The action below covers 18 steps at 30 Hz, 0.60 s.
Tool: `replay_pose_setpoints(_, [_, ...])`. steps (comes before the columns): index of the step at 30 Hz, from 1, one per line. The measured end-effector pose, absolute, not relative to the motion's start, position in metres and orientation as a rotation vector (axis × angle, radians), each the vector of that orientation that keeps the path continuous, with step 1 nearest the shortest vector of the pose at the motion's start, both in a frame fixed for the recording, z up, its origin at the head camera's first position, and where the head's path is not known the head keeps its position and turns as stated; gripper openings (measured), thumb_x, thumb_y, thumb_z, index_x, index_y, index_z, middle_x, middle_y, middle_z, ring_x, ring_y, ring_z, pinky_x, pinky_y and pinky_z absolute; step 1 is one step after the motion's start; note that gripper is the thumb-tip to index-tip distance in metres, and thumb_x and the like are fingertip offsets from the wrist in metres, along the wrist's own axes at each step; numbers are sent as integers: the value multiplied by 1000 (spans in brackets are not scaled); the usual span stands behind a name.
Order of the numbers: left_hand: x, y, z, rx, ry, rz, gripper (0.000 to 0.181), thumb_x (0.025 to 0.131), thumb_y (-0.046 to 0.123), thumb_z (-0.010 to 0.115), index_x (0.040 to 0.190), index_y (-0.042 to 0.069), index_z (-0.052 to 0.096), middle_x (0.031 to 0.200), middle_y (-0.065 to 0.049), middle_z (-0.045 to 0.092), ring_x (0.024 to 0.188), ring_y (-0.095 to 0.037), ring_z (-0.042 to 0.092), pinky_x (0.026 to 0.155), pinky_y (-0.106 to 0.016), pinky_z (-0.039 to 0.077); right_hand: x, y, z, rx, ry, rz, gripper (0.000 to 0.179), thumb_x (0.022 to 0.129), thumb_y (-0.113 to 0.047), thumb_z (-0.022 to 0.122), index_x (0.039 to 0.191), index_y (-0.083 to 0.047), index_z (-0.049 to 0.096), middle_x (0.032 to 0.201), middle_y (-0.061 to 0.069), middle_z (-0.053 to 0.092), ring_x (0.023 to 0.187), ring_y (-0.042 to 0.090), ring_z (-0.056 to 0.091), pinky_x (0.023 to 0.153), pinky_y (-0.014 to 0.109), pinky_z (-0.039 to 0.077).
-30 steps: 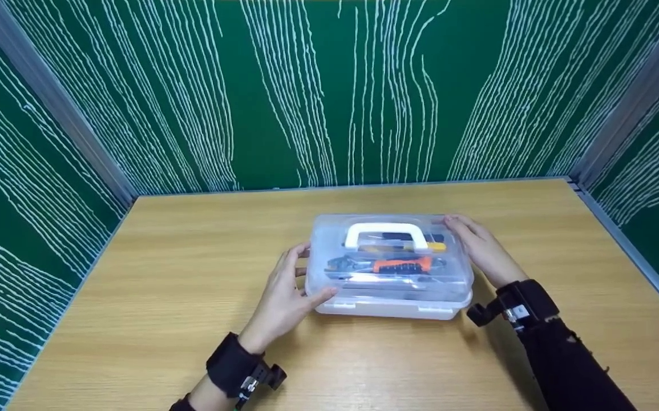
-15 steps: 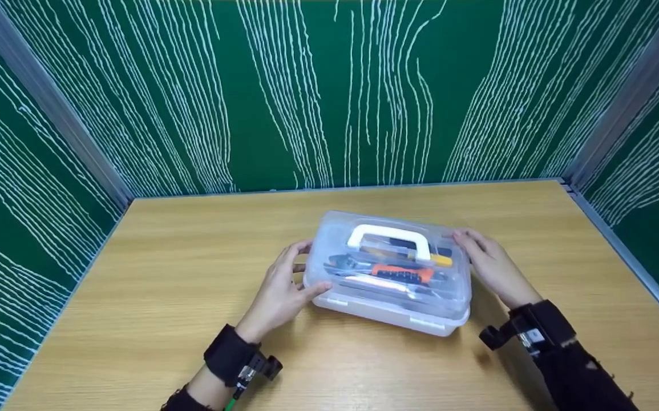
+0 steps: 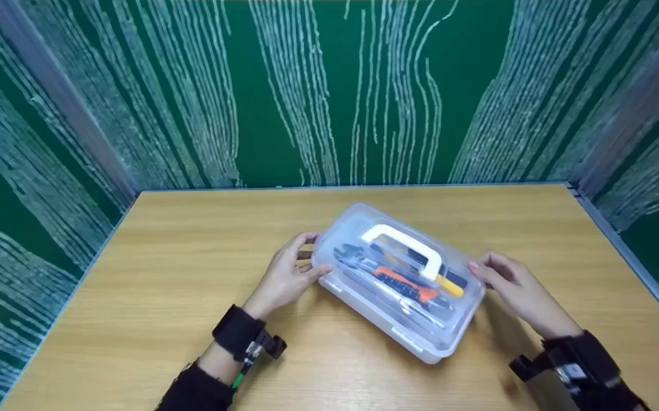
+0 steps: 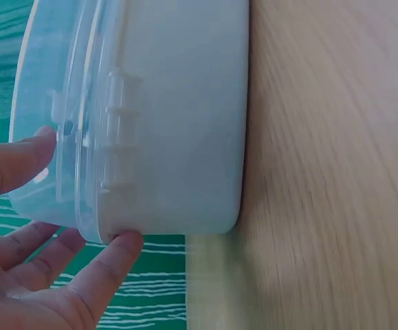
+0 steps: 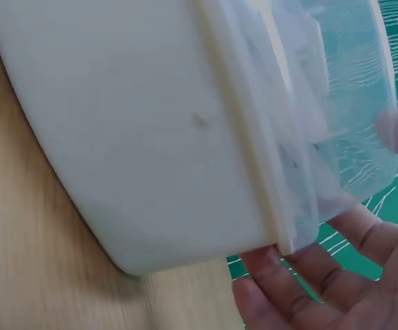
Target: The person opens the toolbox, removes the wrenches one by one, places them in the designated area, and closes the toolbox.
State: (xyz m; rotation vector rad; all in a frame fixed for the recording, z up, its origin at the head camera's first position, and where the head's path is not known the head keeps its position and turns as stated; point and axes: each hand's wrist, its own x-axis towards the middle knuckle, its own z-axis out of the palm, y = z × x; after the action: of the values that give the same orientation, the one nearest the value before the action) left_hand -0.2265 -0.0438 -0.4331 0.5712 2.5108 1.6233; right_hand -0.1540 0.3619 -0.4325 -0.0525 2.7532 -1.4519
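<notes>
A toolbox (image 3: 358, 285) with a clear lid and white base sits on the table, turned at a slant, its right end nearer the person. Through the lid show a tool with an orange-and-black handle (image 3: 397, 282) and a yellow-handled tool (image 3: 450, 285). The white carry handle (image 3: 406, 242) lies on top. My left hand (image 3: 284, 279) grips the left end, thumb (image 4: 30, 159) on the lid and fingers against the end wall. At the opposite end, my right hand (image 3: 514, 285) holds the far right corner, fingertips (image 5: 264, 265) touching below the lid rim.
The wooden table (image 3: 192, 245) reaches back to a green wall (image 3: 283, 114) with white wavy lines. Grey posts (image 3: 72, 97) stand at the corners. Each wrist wears a black strap with a small camera (image 3: 275, 346).
The toolbox has turned clockwise, its right end swinging toward the person. My right hand has moved nearer and to the right with it; the left hand has stayed about in place.
</notes>
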Motion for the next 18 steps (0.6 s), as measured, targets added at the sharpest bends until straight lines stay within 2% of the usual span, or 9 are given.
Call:
replay_pose_setpoints(5, [-236,-39,-432,536,2490,1615,57,97,18,80,149,15,57,152,-15,59,133,-38,64,104,-41,62,-137,361,-433,-100,2746,-1476,31,114,-31,54,108,-3,65,107,3,65,103,6,61,89,20,52])
replay_pose_setpoints(9, [-240,-39,-431,522,2462,1614,57,98,15,78,150,15,56,153,-14,58,134,-37,64,103,-40,62,-127,356,-433,-96,2749,-1445,28,113,-30,57,106,-5,66,106,3,66,101,8,60,88,21,50])
replay_pose_setpoints(14, [-245,-40,-430,563,2452,1616,51,99,12,76,147,13,57,153,-13,57,132,-36,65,101,-39,63,-117,349,-430,-77,2777,-1353,25,110,-32,63,105,-8,69,108,3,69,98,9,61,86,21,47])
replay_pose_setpoints(18, [-248,-41,-432,581,2465,1608,46,101,12,75,144,13,57,153,-14,58,132,-36,66,104,-40,62,-110,342,-429,-52,2742,-1308,26,108,-34,66,107,-9,70,115,5,72,104,11,64,88,21,50])
